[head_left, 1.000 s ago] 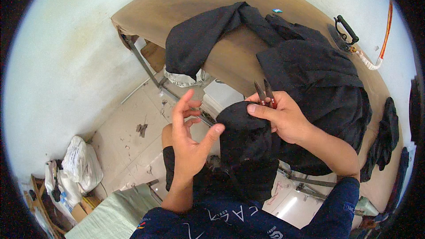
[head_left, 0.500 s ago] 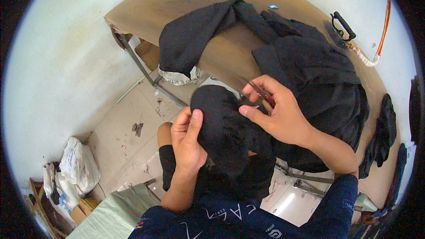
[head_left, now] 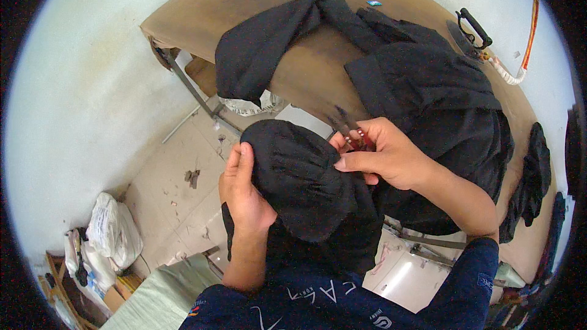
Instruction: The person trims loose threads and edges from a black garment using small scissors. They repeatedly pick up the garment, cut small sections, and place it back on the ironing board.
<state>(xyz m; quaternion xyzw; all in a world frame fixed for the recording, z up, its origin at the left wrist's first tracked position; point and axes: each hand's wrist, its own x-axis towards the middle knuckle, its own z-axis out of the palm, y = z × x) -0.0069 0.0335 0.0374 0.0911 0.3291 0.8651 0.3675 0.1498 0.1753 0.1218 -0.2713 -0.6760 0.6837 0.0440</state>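
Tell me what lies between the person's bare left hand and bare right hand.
In the head view, black gathered cloth spans the stretch between the left hand and the right hand, which also holds dark-bladed, red-handled snips.

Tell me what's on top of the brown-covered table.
Black cloth, a smaller dark piece to the right, a black-handled iron and a small bluish item. Whatever lies beneath the cloth is covered and cannot be seen.
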